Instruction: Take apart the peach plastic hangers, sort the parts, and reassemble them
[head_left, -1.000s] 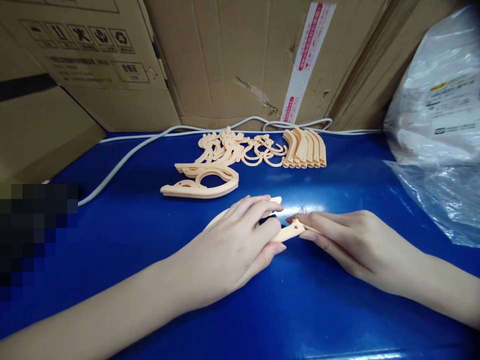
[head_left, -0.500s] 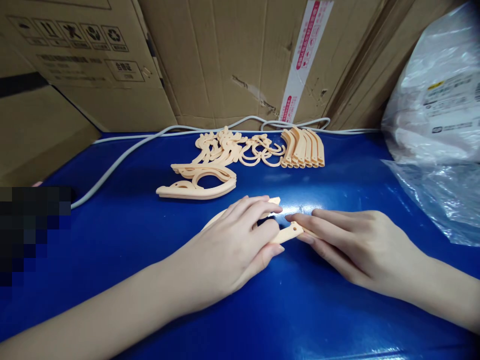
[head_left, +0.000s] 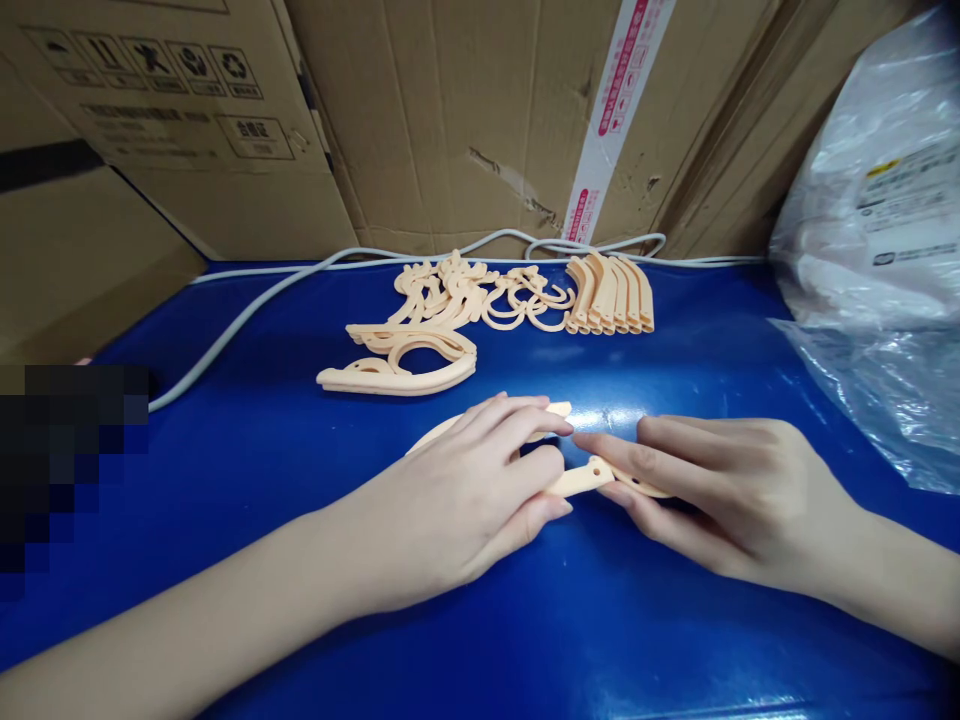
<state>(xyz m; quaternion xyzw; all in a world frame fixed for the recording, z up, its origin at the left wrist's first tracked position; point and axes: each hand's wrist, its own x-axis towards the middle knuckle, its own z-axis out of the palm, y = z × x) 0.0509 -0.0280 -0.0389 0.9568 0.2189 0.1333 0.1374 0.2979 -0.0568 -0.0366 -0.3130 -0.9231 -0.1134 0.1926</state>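
Note:
My left hand [head_left: 480,490] is closed around beige plastic folding-hanger parts, and most of them are hidden under it. From its fingers sticks out a hanger arm [head_left: 579,480] with a small round hole near the end. My right hand [head_left: 742,480] pinches a second slim beige hanger piece [head_left: 637,483], largely covered by the fingers. The tips of these two pieces meet or overlap between my hands; whether they are joined I cannot tell. Beyond my left hand lie folded hangers [head_left: 401,383], stacked together.
Along the back of the blue table [head_left: 525,650] lie a heap of beige hanger parts [head_left: 442,290], several hooks [head_left: 544,315] and a row of curved arms [head_left: 615,295]. A white cable [head_left: 247,350] runs behind them. Cardboard boxes [head_left: 420,110] and a plastic bag [head_left: 862,220] border the table.
My right hand has shifted slightly right and its fingers sit a little looser, so more of its hanger piece shows. The left hand keeps its grip. The view has moved slightly.

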